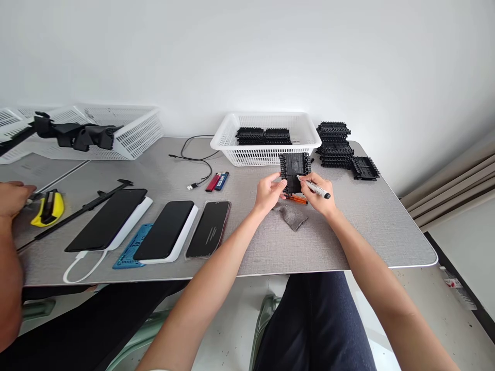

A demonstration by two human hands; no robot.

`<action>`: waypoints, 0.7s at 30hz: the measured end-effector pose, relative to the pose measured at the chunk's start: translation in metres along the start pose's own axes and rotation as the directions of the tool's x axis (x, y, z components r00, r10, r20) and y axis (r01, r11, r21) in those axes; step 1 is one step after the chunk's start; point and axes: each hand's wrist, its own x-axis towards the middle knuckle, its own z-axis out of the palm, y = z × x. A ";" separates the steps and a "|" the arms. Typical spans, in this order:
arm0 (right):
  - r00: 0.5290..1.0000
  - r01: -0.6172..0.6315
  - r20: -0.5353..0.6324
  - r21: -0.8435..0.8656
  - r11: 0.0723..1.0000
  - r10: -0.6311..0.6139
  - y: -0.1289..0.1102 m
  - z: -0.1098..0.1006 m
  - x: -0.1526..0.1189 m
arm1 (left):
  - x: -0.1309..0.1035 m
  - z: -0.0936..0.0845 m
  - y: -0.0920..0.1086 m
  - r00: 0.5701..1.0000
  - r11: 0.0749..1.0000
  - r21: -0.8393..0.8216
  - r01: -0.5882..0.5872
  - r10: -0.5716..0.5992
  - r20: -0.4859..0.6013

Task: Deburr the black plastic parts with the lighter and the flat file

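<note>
My left hand [269, 193] grips a black plastic part [294, 170] with toothed side edges by its left side, tilted up above the table. A white marker pen [317, 188] with a black end is held in my right hand [320, 195], its tip at the face of the part. Below them lie an orange pen-like item [297, 199], partly hidden, and a crumpled grey cloth [293, 215]. Behind the part stands a white plastic basket [266, 154] with similar black parts [250, 136] inside. More such parts are stacked [334, 147] to the right, with another [365, 168] beside them.
On the left are several phones [164, 229], a red lighter [213, 182], a blue lighter [221, 181], a black cable [204, 162] and a black caliper [88, 206]. Another person's hand [15, 198] is near a yellow tool [48, 208]. White baskets [141, 136] hold black parts.
</note>
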 end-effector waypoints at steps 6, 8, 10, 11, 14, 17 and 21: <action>0.988 -0.004 -0.152 0.110 0.994 0.021 -0.004 -0.005 0.000 | -0.002 0.003 0.004 1.000 1.000 0.015 0.014 -0.014 -0.003; 0.990 0.006 -0.141 0.121 0.993 0.011 -0.005 -0.006 0.000 | -0.004 0.005 0.005 1.000 0.999 0.036 0.004 -0.005 0.024; 0.991 0.006 -0.131 0.101 0.995 0.007 -0.004 -0.006 0.000 | -0.007 0.007 0.007 0.998 0.998 0.064 -0.013 0.010 0.054; 0.992 0.002 -0.130 0.082 0.997 0.009 -0.003 -0.005 0.001 | -0.008 0.007 0.007 0.998 0.996 0.083 -0.024 0.018 0.066; 0.991 -0.012 -0.132 0.040 0.999 0.017 0.000 -0.004 0.001 | -0.010 0.007 0.008 0.996 0.990 0.135 -0.042 0.031 0.083; 0.990 -0.011 -0.137 0.031 0.999 0.015 0.003 -0.004 0.002 | -0.011 0.007 0.009 0.996 0.987 0.156 -0.045 0.032 0.086; 0.991 -0.006 -0.133 0.036 0.999 0.011 0.004 -0.005 0.002 | -0.011 0.007 0.008 0.996 0.985 0.163 -0.047 0.034 0.082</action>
